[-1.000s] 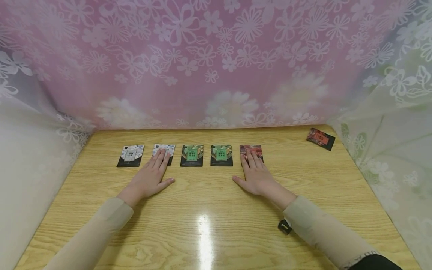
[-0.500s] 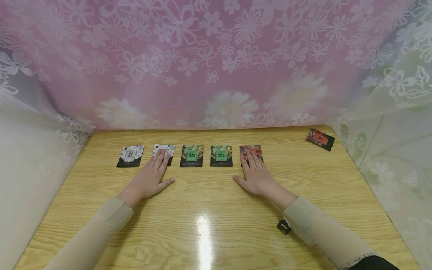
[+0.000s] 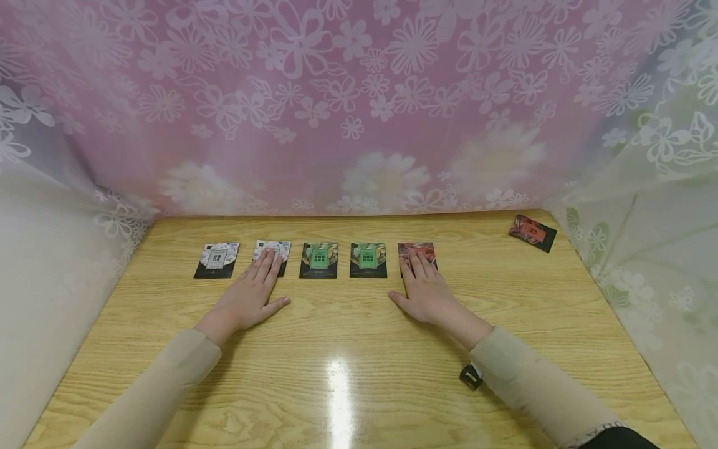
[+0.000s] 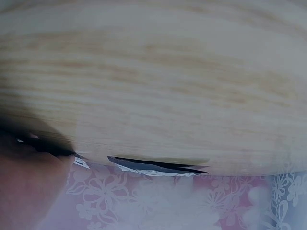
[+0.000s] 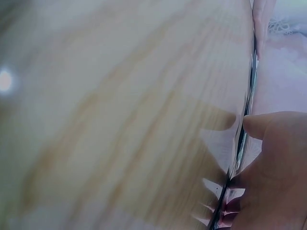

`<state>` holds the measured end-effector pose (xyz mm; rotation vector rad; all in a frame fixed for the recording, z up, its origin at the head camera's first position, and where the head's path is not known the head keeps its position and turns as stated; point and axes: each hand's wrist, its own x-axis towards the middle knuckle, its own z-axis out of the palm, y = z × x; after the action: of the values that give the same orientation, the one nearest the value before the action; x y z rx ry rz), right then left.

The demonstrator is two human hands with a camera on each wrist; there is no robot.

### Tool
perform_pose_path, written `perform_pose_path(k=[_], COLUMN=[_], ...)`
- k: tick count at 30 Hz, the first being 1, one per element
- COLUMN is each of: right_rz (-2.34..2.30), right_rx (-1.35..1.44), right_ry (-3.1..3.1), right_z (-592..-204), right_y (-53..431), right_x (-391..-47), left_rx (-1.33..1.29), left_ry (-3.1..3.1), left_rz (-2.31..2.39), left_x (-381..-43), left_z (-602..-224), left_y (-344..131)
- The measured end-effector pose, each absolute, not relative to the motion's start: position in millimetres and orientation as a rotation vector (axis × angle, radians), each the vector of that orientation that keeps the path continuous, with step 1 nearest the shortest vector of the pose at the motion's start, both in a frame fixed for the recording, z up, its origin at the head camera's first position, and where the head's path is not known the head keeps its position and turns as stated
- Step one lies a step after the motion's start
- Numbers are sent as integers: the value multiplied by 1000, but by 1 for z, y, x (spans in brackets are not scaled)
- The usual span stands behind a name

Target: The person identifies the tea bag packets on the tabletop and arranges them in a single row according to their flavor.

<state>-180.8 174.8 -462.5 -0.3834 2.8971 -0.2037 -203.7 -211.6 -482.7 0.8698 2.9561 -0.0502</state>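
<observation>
My left hand (image 3: 247, 299) lies with straight fingers over a white-and-black sachet (image 3: 283, 248), covering its middle. On a red-and-black sachet (image 3: 427, 249) rest the straight fingers of my right hand (image 3: 429, 298), hiding its lower part. Both thumbs are spread inward. Between the hands two green-and-black sachets (image 3: 319, 259) lie flat and apart, labels up. Another white-and-black sachet (image 3: 217, 260) lies left of my left hand, completing a row. In the left wrist view, a sachet (image 4: 153, 166) shows edge-on beyond the hand; in the right wrist view, my right hand (image 5: 278, 167) touches down at the right.
A second red-and-black sachet (image 3: 533, 232) lies askew at the table's far right corner. The wooden table (image 3: 280, 374) meets a pink flowered curtain (image 3: 359, 125) at the back, with pale curtains on both sides. A small black object (image 3: 470, 377) shows beside the right cuff.
My right thumb has drawn very slightly inward toward its hand. Both hands otherwise stay in place, and the sachets keep their positions.
</observation>
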Motion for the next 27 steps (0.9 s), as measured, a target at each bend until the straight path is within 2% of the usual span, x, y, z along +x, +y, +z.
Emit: perform_pose_path(k=[14,27], right_rz=[-259,-249], right_rx=[-411,-309], right_ry=[2954,3051], right_z=[-464,-464], right_y=[181,228], right_x=[-186,-206], left_rx=[875,867], left_ry=[2985,2982], left_rz=[-34,-35], left_x=[-204,-206], left_z=[-486,-491], left_y=[-212,-214])
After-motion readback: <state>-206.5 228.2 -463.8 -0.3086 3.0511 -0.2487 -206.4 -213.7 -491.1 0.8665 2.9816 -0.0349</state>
